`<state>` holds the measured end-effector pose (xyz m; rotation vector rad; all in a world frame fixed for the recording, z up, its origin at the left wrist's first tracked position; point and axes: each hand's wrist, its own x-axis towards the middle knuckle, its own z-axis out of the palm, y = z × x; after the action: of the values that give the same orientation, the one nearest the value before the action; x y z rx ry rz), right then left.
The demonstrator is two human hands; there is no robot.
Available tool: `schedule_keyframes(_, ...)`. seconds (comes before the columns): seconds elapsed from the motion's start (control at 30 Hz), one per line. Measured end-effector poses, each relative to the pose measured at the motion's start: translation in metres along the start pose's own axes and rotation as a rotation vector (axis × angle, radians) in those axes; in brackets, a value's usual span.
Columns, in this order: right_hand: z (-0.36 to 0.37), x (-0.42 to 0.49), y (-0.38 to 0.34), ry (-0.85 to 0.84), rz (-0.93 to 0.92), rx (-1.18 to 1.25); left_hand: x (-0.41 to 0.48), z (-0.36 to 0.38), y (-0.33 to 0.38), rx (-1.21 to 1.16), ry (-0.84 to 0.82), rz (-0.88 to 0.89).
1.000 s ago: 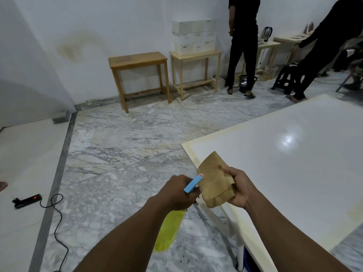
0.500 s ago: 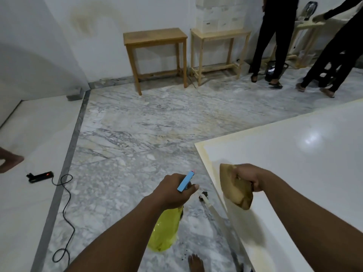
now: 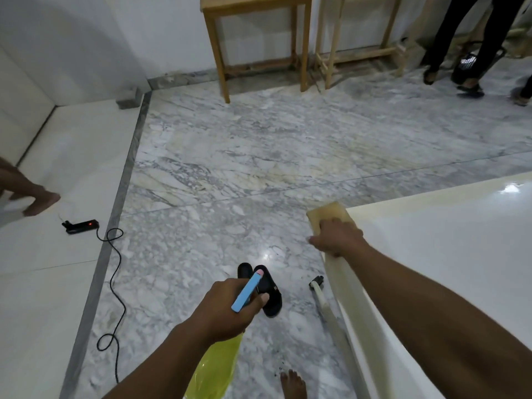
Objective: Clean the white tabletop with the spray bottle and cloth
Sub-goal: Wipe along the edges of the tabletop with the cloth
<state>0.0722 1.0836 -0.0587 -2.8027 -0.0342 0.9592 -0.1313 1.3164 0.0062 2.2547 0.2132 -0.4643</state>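
My left hand (image 3: 230,309) clasps the spray bottle (image 3: 214,367); my right hand (image 3: 336,237) presses flat on the cloth (image 3: 328,214) overhanging the tabletop (image 3: 446,254) corner, where it could slip off.

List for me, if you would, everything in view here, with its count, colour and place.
tabletop: one, white, right side
cloth: one, tan, on the tabletop's left corner
spray bottle: one, yellow-green with a blue head, held over the floor
sandals: two, black, on the floor left of the tabletop
power strip: one, black with cord, floor at left
wooden tables: two, light brown, by the far wall
floor: one, grey-white marble
other people's legs: black-clad, top right
own foot: one, bare, bottom edge
left hand: grips the spray bottle
right hand: rests on the cloth
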Motion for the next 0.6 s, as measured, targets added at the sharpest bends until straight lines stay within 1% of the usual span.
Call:
schedule_keyframes(0.03,0.010,0.005,0.000,0.044,-0.001,-0.024,0.004,0.000,-0.002,-0.011,-0.004,-0.009)
schedule_keyframes(0.1,0.018,0.015,0.003,0.272,-0.044,-0.063,0.012,0.002,-0.004,-0.012,-0.006,-0.016)
schedule_keyframes(0.13,0.019,0.021,0.006,0.380,-0.095,-0.090,0.015,0.003,-0.004,-0.013,-0.006,-0.013)
schedule_keyframes(0.17,0.021,0.029,0.010,0.439,-0.158,-0.107,0.019,0.005,-0.004,-0.015,-0.006,-0.010)
schedule_keyframes(0.23,0.030,0.049,0.020,0.450,-0.249,-0.132,0.027,0.011,-0.004,-0.015,-0.011,-0.007)
schedule_keyframes(0.27,0.036,0.056,0.025,0.432,-0.263,-0.137,0.030,0.014,-0.003,-0.017,-0.015,-0.006)
schedule_keyframes(0.33,0.050,0.067,0.033,0.436,-0.259,-0.130,0.037,0.020,0.000,-0.024,-0.022,-0.004)
schedule_keyframes(0.43,0.062,0.073,0.035,0.541,-0.272,-0.135,0.047,0.030,0.001,-0.018,-0.039,0.006)
schedule_keyframes(0.6,0.073,0.073,0.040,0.564,-0.301,-0.061,0.042,0.044,0.003,-0.005,-0.081,-0.010)
